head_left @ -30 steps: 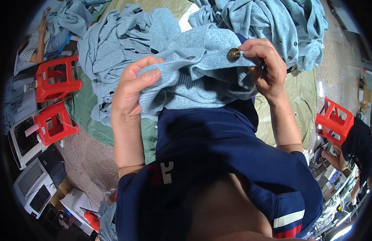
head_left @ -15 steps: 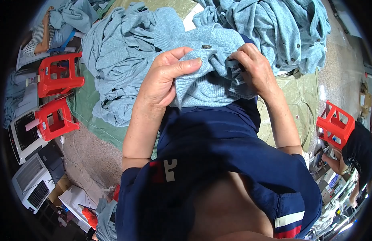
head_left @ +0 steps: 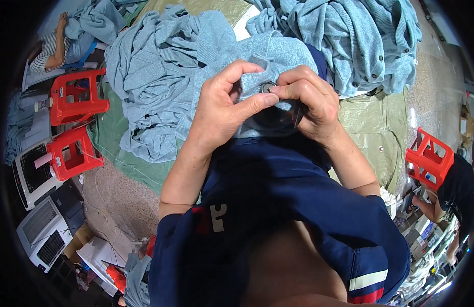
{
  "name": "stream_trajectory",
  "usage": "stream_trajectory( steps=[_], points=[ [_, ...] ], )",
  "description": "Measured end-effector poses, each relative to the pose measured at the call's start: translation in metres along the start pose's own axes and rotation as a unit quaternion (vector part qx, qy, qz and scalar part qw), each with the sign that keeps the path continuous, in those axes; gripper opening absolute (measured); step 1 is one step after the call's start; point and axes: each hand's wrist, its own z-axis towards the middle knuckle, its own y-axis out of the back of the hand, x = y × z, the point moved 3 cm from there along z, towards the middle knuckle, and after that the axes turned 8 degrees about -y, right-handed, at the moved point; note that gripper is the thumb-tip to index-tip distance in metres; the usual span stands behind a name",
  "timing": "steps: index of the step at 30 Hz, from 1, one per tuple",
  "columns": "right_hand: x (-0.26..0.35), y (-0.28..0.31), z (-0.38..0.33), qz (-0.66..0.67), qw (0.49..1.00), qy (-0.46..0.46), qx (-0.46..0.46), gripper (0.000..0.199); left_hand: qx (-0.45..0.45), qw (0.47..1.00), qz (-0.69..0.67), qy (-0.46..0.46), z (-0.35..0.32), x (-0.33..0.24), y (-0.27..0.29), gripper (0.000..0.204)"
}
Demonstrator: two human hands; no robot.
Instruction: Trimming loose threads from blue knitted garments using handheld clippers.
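A light blue knit cardigan (head_left: 280,49) lies across my lap, with a part of it bunched up between my hands. My left hand (head_left: 224,102) grips this knit edge, its thumb stretched along the near side and its fingers behind the fabric. At the thumb tip sits a dark round button (head_left: 268,88). My right hand (head_left: 316,100) pinches at the button's right side with thumb and forefinger, its other fingers curled. Below the fingertips is a dark patch; whether it is shadow or a tool in the right palm I cannot make out.
Heaps of the same knitwear lie ahead, one left (head_left: 155,77) and one right (head_left: 349,36) with buttons showing. They rest on a green-tan sheet (head_left: 372,128). Red stools (head_left: 79,97) stand at the left, another red stool (head_left: 430,157) at the right. Other people (head_left: 52,53) sit at the edges.
My right hand has moved left and down to meet my left thumb at the button. My left hand has shifted slightly right, and the held edge is now turned and folded.
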Motion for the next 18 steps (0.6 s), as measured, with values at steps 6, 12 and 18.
stream_trajectory(
  steps=[6, 12, 18],
  points=[
    [-0.010, -0.012, 0.002, 0.253, 0.953, -0.169, -0.001, 0.031, 0.044, 0.934, 0.226, -0.273, 0.003, -0.024, 0.000, 0.028],
    [-0.017, -0.015, 0.006, 0.204, 0.937, -0.237, 0.156, 0.032, 0.073, 0.894, 0.291, -0.333, -0.008, -0.021, 0.003, 0.028],
    [-0.030, -0.025, -0.002, 0.237, 0.925, -0.231, 0.187, 0.028, 0.097, 0.900, 0.278, -0.322, -0.008, -0.016, 0.004, 0.031]
  ],
)
